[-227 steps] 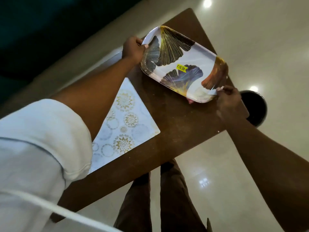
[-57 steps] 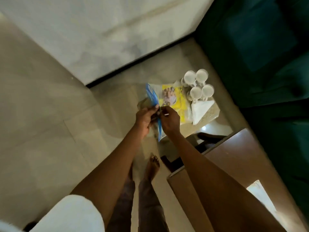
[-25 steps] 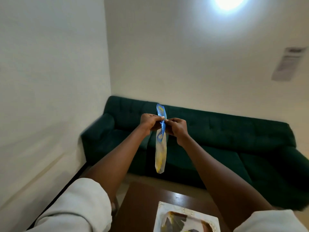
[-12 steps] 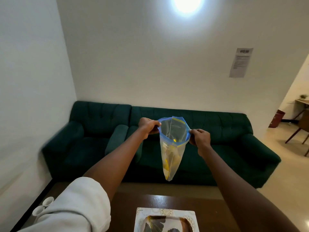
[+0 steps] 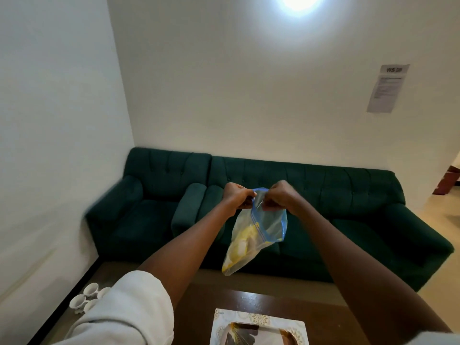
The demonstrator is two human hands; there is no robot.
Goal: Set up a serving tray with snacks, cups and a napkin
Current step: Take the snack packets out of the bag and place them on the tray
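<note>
A clear zip bag (image 5: 251,235) with a blue seal strip and yellow snacks inside hangs in the air in front of me. My left hand (image 5: 237,198) and my right hand (image 5: 278,199) both pinch its top edge, close together, with the mouth partly gaping on the right. Below, at the bottom edge of the view, the patterned serving tray (image 5: 251,334) lies on a white placemat (image 5: 256,317) on the brown table (image 5: 206,310). Several white cups (image 5: 86,296) stand low at the left, partly hidden by my sleeve.
A dark green sofa (image 5: 323,202) runs along the far wall behind the table. A white wall closes the left side. A paper notice (image 5: 388,88) hangs on the back wall. A doorway opens at the far right.
My hands have come together at the bag's top, narrowing the mouth that was spread wide half a second ago. The bag has tilted to the right.
</note>
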